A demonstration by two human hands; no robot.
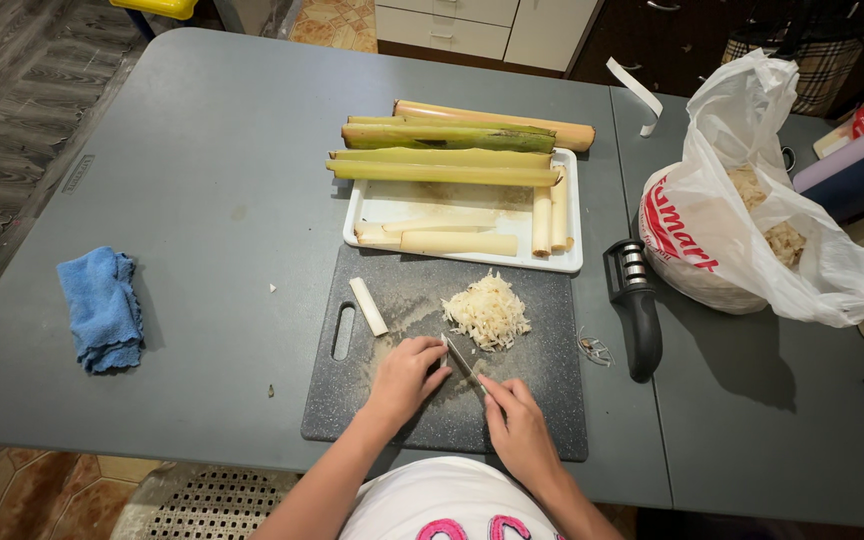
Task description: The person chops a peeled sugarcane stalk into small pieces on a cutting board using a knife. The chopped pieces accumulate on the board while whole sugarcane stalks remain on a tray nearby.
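Hands meet low on the dark cutting board [542, 400]: the right hand [519, 428] is wrapped around the handle of a knife [464, 355], blade angled up toward the pile of pale shreds [488, 312] just above it. The left hand [407, 375] curls beside the blade, fingertips touching it (whether they pinch a piece beneath, I cannot tell). 1 short white stalk piece [368, 306] lies by the board's handle slot. Behind the board, a white tray [382, 205] holds peeled stalks, with long green-yellow stalks [447, 136] across its far edge
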